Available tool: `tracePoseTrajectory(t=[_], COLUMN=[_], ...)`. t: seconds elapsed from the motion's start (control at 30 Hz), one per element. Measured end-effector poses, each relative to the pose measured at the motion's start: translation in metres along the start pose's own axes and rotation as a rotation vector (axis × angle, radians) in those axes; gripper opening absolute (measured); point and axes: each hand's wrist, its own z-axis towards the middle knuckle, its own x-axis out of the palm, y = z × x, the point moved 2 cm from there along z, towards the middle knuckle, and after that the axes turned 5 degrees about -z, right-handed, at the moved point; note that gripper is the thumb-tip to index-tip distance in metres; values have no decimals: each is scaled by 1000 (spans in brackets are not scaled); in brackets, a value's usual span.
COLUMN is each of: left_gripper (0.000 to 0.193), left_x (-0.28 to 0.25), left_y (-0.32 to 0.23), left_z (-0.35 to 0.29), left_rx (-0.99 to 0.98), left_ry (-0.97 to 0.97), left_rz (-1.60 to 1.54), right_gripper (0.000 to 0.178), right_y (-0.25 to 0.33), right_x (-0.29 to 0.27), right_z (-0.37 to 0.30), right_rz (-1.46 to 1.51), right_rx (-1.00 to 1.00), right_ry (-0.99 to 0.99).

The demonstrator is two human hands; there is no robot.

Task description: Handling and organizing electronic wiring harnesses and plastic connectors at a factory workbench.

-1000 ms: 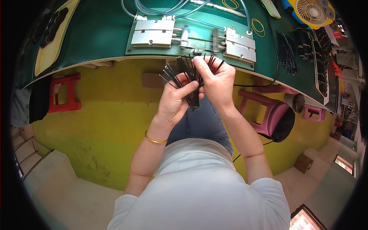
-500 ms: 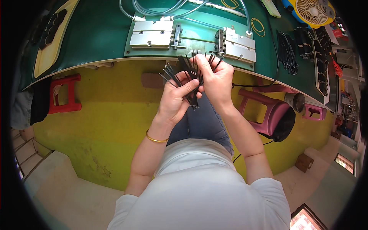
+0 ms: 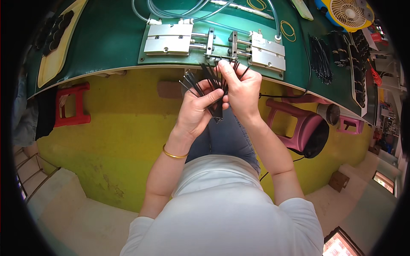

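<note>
A fanned bundle of thin black wires [image 3: 217, 112] is spread between my hands, just in front of the bench edge. My left hand [image 3: 195, 106] is closed around the bundle, thumb laid across it. With thumb and fingers together, my right hand [image 3: 243, 91] grips the upper part of the wires beside a small clamping fixture; its fingertips partly hide which strands it holds. On the fixture, a left silver air cylinder [image 3: 168, 38] and a right silver air cylinder [image 3: 268, 52] face each other, rods extended. Their left end block [image 3: 210, 40] and right end block [image 3: 233, 42] stand close together.
Clear air hoses [image 3: 200, 9] run behind the fixture on the green bench [image 3: 106, 34]. More black wires [image 3: 320, 59] lie to the right, near a yellow-blue fan [image 3: 348, 13]. A yellow tray [image 3: 60, 64] is at left. Below stand a red stool [image 3: 85, 102] and a pink stool [image 3: 299, 123].
Both cylinder rods have pushed out, bringing the two end blocks inward toward each other. My hands and the wire bundle have shifted only slightly.
</note>
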Motion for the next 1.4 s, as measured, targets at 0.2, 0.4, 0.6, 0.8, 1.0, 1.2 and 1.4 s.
tracePoseTrajectory(t=[0.2,0.4,0.6,0.8,1.0,1.2,1.4], left_gripper=[11,10,10,10,10,9,8], left_x=[-1,1,1,1,0,-1,-4], left_y=[-1,-2,1,1,4,-1,-3], left_z=[0,-3,-3,0,2,0,-2], left_rx=[-12,-1,28,26,44,0,16], left_ry=[18,26,-51,-32,-48,-66,-14], left_rz=[-8,3,-2,-15,-25,-12,28], right_gripper=[19,19,19,19,19,20,20], right_y=[1,9,2,3,-2,1,5], right_x=[0,2,2,1,0,-2,3], right_z=[-2,-7,-4,-2,1,-1,-5], right_rz=[18,-4,-40,-64,-25,11,2], right_rx=[-36,-38,-43,-31,-22,-26,-31], right_ry=[41,93,11,-3,2,36,70])
